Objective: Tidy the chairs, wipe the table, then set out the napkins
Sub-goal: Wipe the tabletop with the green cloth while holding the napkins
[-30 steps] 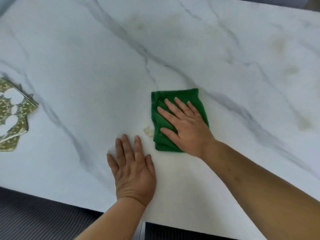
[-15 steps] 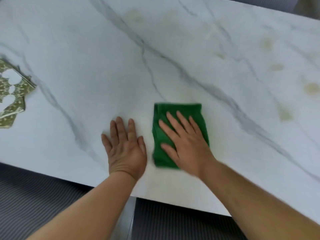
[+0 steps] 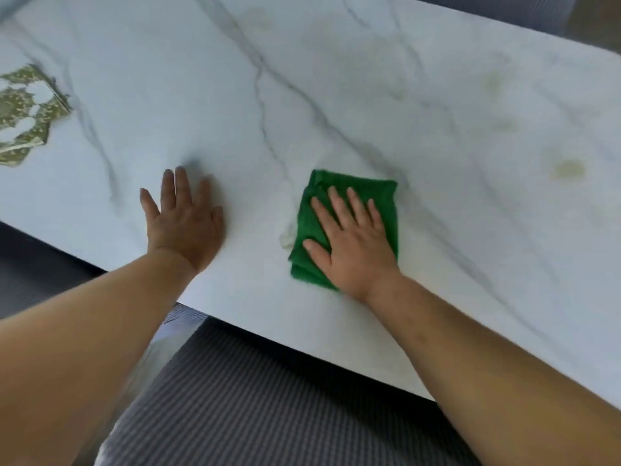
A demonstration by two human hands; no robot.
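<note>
Green cloth (image 3: 378,193), folded, on marble table (image 3: 336,79); right hand (image 3: 353,240) flat on it, fingers spread. Left hand (image 3: 186,227) at cloth's 9 o'clock, palm down, fingers straight. Patterned napkins (image 3: 27,112) at 10 o'clock.

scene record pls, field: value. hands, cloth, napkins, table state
left hand: flat, palm down on the white marble-pattern table top, holds nothing
right hand: flat on the folded green cloth, fingers straight, pressing it to the table
cloth position: near the front edge, right of the left hand, apart from it
napkins: olive-and-white patterned paper napkins, loose pile at far left, untouched
stains: yellowish marks right of the cloth, not yet wiped
below the edge: grey ribbed surface
</note>
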